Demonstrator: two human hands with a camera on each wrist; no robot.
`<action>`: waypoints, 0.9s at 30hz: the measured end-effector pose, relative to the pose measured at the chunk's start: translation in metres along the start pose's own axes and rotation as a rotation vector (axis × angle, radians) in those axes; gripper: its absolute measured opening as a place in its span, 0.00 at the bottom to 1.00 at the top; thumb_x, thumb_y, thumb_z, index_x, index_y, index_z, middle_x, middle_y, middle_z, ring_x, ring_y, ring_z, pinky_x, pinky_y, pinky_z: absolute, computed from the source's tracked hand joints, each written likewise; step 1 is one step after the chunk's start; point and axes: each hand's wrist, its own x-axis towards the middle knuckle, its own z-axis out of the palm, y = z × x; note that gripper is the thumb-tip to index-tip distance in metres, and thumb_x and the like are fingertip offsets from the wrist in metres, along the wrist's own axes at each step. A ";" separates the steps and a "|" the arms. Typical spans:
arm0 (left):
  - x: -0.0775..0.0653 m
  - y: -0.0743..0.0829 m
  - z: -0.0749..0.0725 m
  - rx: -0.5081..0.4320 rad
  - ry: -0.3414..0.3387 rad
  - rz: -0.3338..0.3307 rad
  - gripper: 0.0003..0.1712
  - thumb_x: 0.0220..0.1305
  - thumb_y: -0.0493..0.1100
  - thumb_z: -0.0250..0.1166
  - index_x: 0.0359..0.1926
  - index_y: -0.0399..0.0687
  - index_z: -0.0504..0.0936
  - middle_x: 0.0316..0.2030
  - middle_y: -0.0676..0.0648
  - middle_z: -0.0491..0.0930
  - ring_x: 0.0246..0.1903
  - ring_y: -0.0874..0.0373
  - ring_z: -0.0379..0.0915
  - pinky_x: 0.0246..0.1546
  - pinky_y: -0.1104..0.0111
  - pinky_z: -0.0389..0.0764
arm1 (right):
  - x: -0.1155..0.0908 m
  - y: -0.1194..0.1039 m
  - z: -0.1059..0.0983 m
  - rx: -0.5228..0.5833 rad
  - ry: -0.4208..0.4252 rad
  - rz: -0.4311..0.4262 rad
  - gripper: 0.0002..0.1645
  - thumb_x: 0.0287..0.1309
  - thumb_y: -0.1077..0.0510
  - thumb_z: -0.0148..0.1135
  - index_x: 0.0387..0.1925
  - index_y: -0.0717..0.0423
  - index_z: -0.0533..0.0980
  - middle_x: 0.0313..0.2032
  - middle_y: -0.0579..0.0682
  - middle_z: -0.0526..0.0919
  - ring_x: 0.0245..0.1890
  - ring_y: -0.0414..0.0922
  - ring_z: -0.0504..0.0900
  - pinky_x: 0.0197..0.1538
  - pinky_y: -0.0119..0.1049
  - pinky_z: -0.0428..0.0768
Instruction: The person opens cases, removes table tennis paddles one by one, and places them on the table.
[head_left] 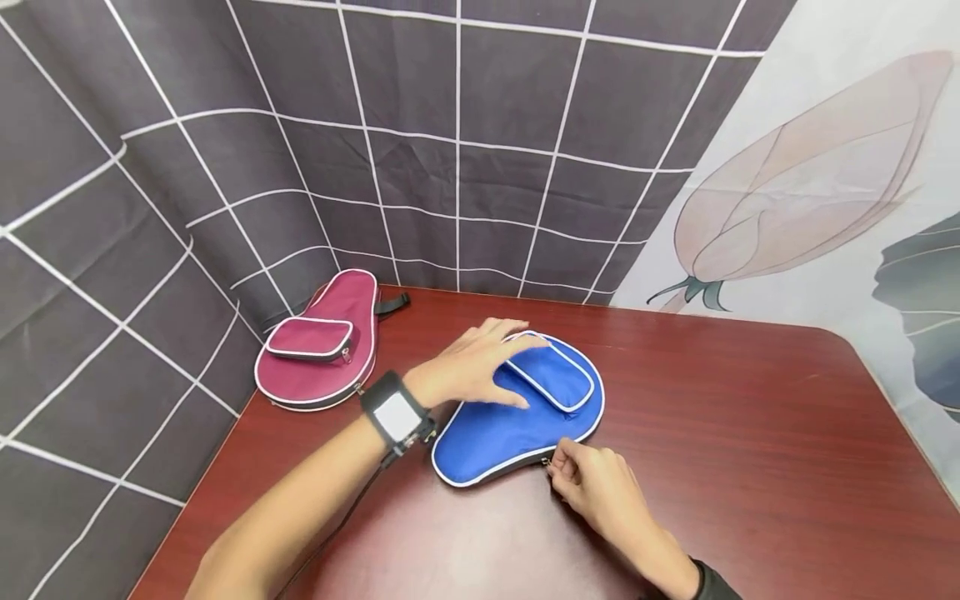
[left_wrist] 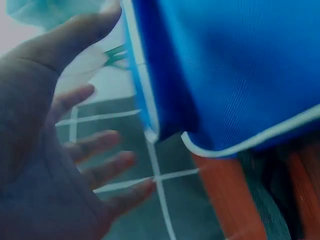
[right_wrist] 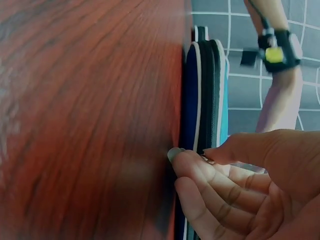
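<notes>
A blue table-tennis paddle case (head_left: 495, 435) with white piping lies on the table, its front pocket (head_left: 558, 379) facing up. My left hand (head_left: 474, 365) spreads over the case beside the pocket. In the left wrist view, its fingers (left_wrist: 102, 145) are apart and grip nothing; whether they touch the fabric I cannot tell. At the case's near edge, my right hand (head_left: 600, 487) pinches the zipper pull (right_wrist: 207, 159) between thumb and fingertip. The dark zipper band (right_wrist: 210, 95) runs along the case's side and looks closed where it shows.
A dark red paddle case (head_left: 315, 367) with a pocket and a black strap (head_left: 393, 305) lies at the left by the wall covering. The reddish wooden table (head_left: 750, 433) extends to the right. A grid-patterned cloth (head_left: 420, 167) hangs behind.
</notes>
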 end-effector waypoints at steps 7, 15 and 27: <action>0.039 -0.008 0.025 -0.010 -0.152 0.127 0.50 0.50 0.71 0.67 0.72 0.76 0.56 0.75 0.50 0.49 0.73 0.48 0.40 0.67 0.48 0.50 | 0.000 -0.003 0.002 0.026 -0.033 0.005 0.18 0.45 0.62 0.71 0.19 0.38 0.71 0.15 0.26 0.68 0.15 0.25 0.66 0.21 0.26 0.67; 0.051 -0.005 0.024 0.111 -0.126 0.015 0.46 0.46 0.78 0.63 0.68 0.81 0.63 0.64 0.51 0.66 0.57 0.56 0.58 0.48 0.59 0.67 | -0.001 -0.002 -0.003 0.004 0.008 0.001 0.18 0.43 0.64 0.69 0.20 0.39 0.70 0.14 0.25 0.67 0.15 0.25 0.65 0.20 0.26 0.66; 0.053 -0.002 0.026 0.136 -0.056 -0.162 0.45 0.48 0.77 0.63 0.67 0.76 0.66 0.62 0.46 0.68 0.55 0.51 0.60 0.47 0.55 0.70 | -0.003 -0.004 -0.007 0.023 -0.071 -0.001 0.17 0.46 0.62 0.69 0.20 0.39 0.71 0.15 0.26 0.70 0.16 0.24 0.67 0.20 0.26 0.68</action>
